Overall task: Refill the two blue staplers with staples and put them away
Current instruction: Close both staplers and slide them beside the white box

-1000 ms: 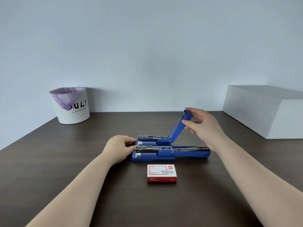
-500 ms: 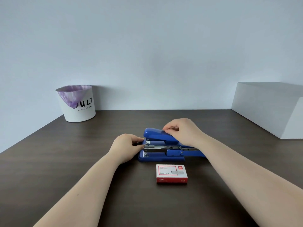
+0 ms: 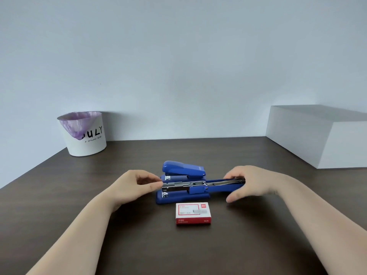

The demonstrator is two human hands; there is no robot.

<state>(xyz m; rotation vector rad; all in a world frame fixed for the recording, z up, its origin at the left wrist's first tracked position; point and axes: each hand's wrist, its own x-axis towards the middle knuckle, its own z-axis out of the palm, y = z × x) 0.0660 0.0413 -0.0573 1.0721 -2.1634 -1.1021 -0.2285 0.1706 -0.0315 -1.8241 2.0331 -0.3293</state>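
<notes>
— What's getting hidden from where you're standing?

— The right hand (image 3: 251,181) is covering the far end of the nearer stapler (image 3: 190,190), the one lying flung open at centre frame; it's curling around that blue cover tip. The left hand (image 3: 137,184) is pinching loosely at the metal staple channel's front, possibly just touching.

— Any writing?

— The white bin (image 3: 85,133), upper left, is showing "ULY", its purple liner masking the first letter. The staple box (image 3: 193,213), red and white cardboard, has print too small to read.

— And the other stapler (image 3: 183,169)?

— Sitting closed just behind, glossy plastic, on the dark woodgrain table (image 3: 59,195).
</notes>
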